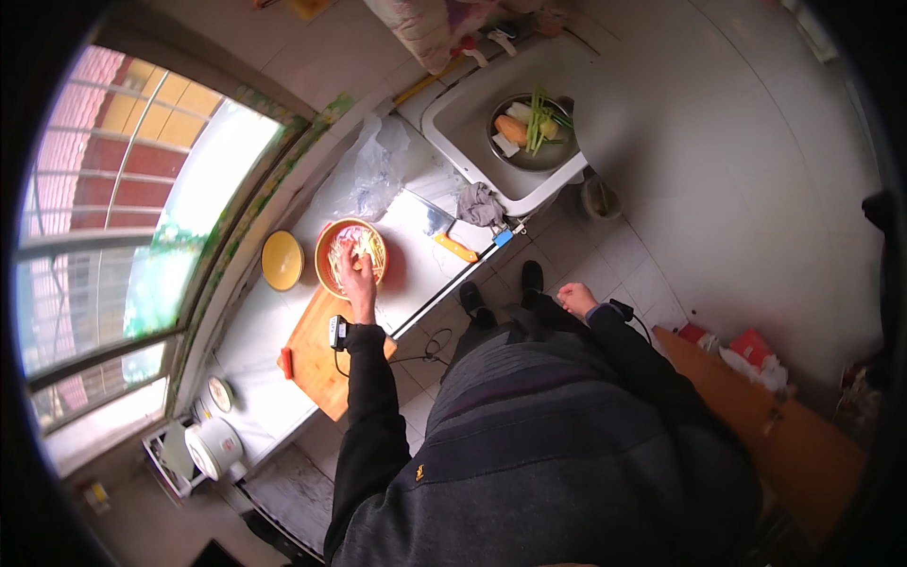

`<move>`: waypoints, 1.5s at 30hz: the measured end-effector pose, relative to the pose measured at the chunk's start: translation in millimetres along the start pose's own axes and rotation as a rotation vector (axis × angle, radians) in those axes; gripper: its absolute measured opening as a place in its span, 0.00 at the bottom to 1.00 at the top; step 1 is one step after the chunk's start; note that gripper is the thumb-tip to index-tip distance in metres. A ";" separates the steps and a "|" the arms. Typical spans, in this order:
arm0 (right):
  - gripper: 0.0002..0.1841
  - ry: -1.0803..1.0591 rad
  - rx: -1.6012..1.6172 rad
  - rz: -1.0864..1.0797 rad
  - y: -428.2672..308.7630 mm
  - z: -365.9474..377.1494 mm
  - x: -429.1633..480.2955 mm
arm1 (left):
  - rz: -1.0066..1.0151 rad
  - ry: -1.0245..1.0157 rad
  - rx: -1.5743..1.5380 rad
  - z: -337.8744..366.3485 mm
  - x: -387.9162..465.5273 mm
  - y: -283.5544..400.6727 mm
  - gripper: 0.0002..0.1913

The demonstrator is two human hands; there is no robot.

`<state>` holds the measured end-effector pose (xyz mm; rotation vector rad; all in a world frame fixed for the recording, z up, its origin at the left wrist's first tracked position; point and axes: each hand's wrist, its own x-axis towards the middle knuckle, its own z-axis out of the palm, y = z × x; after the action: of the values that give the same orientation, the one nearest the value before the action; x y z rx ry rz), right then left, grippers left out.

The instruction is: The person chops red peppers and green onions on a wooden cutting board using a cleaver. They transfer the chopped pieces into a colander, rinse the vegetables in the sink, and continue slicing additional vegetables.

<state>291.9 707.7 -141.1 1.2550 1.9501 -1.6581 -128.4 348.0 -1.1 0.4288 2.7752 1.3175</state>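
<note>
My left hand [360,275] reaches into an orange-rimmed basket [323,278] of pale shredded food [375,247]. Its fingers are bent over the shreds; whether they pinch any is hard to see. Beneath the wrist lies a wooden cutting board [317,352] with a red piece at its left edge. My right hand [577,298] hangs away from the counter by my body, its fingers curled and nothing visible in it. A cleaver with an orange handle [455,247] lies on the counter between the basket and the sink.
Left of the basket is a yellow bowl [282,261]. Behind it lies clear plastic [368,170]. A grey cloth [481,205] rests beside the sink [453,156], which holds a metal basin [528,166] of vegetables. A white lidded container [212,448] stands at the lower left, near the window.
</note>
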 end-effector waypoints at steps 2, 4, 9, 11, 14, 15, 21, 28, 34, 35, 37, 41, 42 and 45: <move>0.08 0.090 -0.056 -0.093 3.2 12.2 -13.5 | 0.007 -0.080 -0.159 22.8 3.1 8.3 0.25; 0.09 0.177 -0.094 -0.099 13.7 12.2 -26.7 | -0.007 -0.168 -0.225 45.9 1.8 23.0 0.26; 0.11 0.215 -0.099 -0.144 46.9 -4.0 -18.3 | 0.072 -0.307 -0.264 98.6 -5.8 75.1 0.25; 0.12 0.165 -0.147 -0.005 62.4 -8.1 -8.6 | 0.066 -0.299 -0.303 114.9 -6.3 92.0 0.24; 0.12 0.123 -0.094 -0.098 81.9 -32.1 8.9 | -0.044 -0.269 -0.325 142.2 1.8 111.4 0.21; 0.12 0.118 -0.090 -0.021 86.4 -43.8 11.7 | -0.072 -0.259 -0.352 151.5 2.5 117.7 0.21; 0.11 0.122 -0.083 -0.131 103.9 -148.3 24.7 | -0.106 -0.297 -0.353 229.3 12.8 158.5 0.21; 0.13 0.059 -0.039 -0.052 136.2 -224.0 10.6 | 0.102 -0.208 -0.293 334.8 40.5 198.3 0.16; 0.12 0.064 0.258 0.207 161.8 -202.4 -8.4 | 0.096 -0.326 0.083 422.3 113.7 169.5 0.18; 0.12 0.070 0.286 0.328 164.2 -195.3 -13.5 | -0.006 -0.374 0.162 435.0 123.8 163.1 0.19; 0.14 0.069 0.305 0.345 166.2 -185.3 -29.7 | 0.032 -0.318 0.171 457.7 138.9 152.4 0.18; 0.19 0.148 0.043 0.318 151.2 -197.2 -66.8 | 0.074 -0.202 0.259 511.2 170.1 144.9 0.21; 0.17 0.159 0.029 0.333 144.0 -203.9 -73.5 | 0.049 -0.139 0.199 525.1 170.7 142.5 0.23; 0.14 0.132 0.339 0.556 120.3 -218.5 -85.9 | -0.063 -0.163 0.144 548.2 174.5 123.0 0.38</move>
<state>499.3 864.1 -95.1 1.8618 1.2295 -1.6662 -183.9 881.5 -242.8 0.4303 2.7321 1.0245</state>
